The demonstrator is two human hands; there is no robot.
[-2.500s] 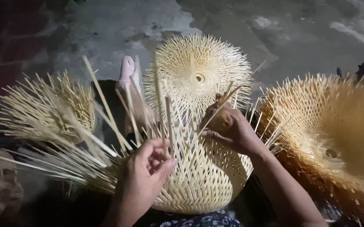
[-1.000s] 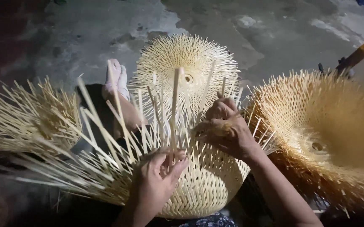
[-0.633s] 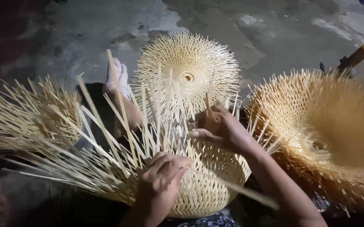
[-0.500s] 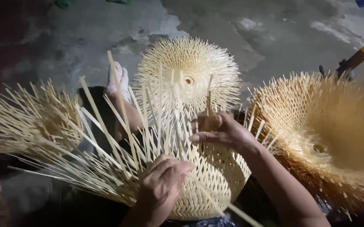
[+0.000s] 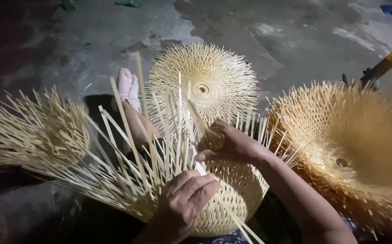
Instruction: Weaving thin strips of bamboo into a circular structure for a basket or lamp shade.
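Pressing down on the half-woven bamboo basket [image 5: 232, 199] in your lap, your left hand [image 5: 187, 197] lay palm-down with fingers half curled and loose over its rim, touching the upright strips [image 5: 168, 135]. Your right hand [image 5: 225, 143] was closed, pinching one thin strip near the rim, wrist bent inward and forearm reaching in from the lower right. Loose splayed strips fanned out to the left. Another unfinished basket [image 5: 205, 83] stood just behind on the concrete floor [image 5: 295, 31], a third [image 5: 349, 149] at your right.
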